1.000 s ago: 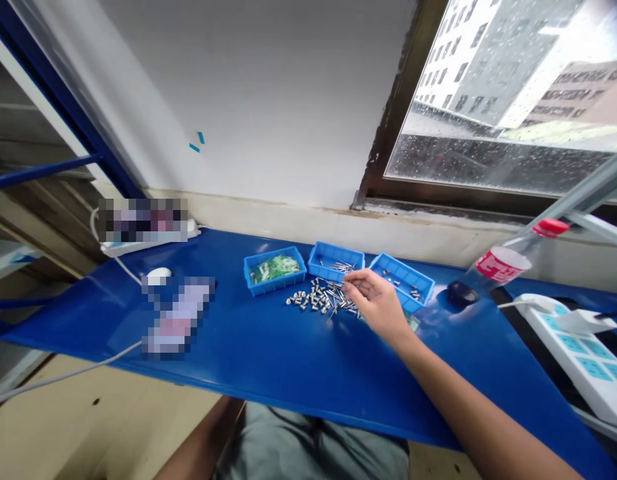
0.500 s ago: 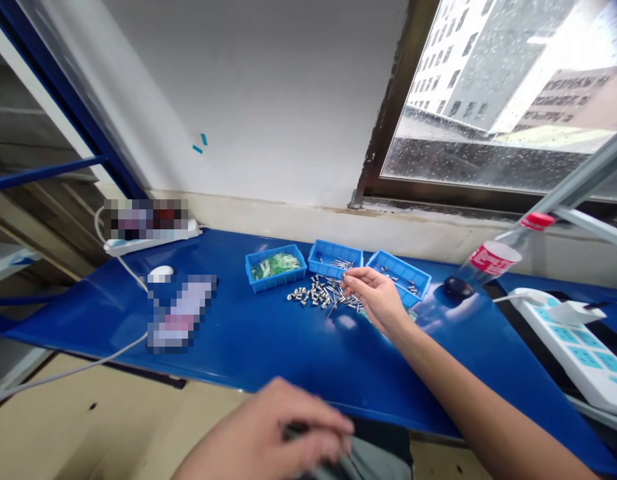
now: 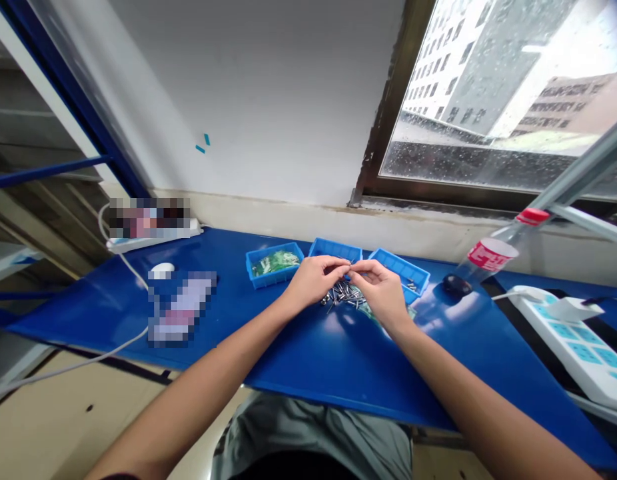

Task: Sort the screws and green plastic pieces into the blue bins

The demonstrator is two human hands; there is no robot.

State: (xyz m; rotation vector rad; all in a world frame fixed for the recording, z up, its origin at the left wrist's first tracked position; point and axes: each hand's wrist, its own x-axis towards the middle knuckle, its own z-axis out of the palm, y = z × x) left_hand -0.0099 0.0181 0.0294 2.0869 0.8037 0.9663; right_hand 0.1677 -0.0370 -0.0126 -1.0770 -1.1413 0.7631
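My left hand (image 3: 313, 280) and my right hand (image 3: 382, 292) meet fingertip to fingertip above a pile of metal fasteners (image 3: 344, 295). Both hands are closed in a pinch; whatever lies between the fingers is too small and covered to make out. Long thin pieces show in the pile below, while the left hand hides most of the short, headed ones. Behind the hands stand a middle blue bin (image 3: 316, 245), partly covered, and a right blue bin (image 3: 422, 280) with a few metal pieces. Green-and-clear packets (image 3: 278, 261) fill the left blue bin (image 3: 253, 275).
A bottle with a red cap (image 3: 493, 253) leans at the right, near a white power strip (image 3: 578, 333). On the left are a white mouse (image 3: 162, 270), a blurred-out flat object (image 3: 186, 310) and a cable. A wall and window border the blue table (image 3: 308, 360) at the back.
My left hand has come up from below the table's front edge and joined my right hand over the pile. My right hand has stayed nearly in place, still pinched.
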